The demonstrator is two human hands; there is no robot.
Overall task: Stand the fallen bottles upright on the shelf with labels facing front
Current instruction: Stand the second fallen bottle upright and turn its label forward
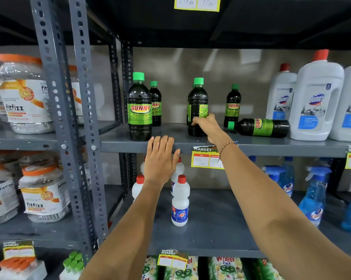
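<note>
- Right hand (206, 126) wraps the lower body of an upright dark bottle (197, 104) on the grey shelf (174, 143), fingers curled round its front; the green label faces off to the right, not to the front.
- Left hand (160, 158) lies flat and spread, holding nothing, its fingertips on the front lip of the shelf, just right of the foot of the nearest Sunny bottle.
- One fallen bottle (259, 127) lies on its side to the right of the held one, green cap pointing left, base touching or nearly touching a white Domex jug (316, 98) (the gap is too small to judge).
- Behind the fallen bottle's cap end, a rear bottle (232, 106) stands upright with "SUNNY" facing front.
- At the left end of the shelf a front-left bottle (139, 108) stands upright, label to the front, with a second bottle (156, 105) close behind it, partly hidden.
- More white jugs with red caps stand at the right end of the shelf, one smaller jug (279, 93) further back.
- A beaded bracelet (227, 147) sits on the right wrist, over a yellow price tag (206, 158) fixed to the shelf edge.
- On the level below stand small white bottles (180, 201) with red caps, and blue spray bottles (314, 195) to the right.
- The bay to the left holds clear Fitfizz jars (23, 93) with orange lids.
</note>
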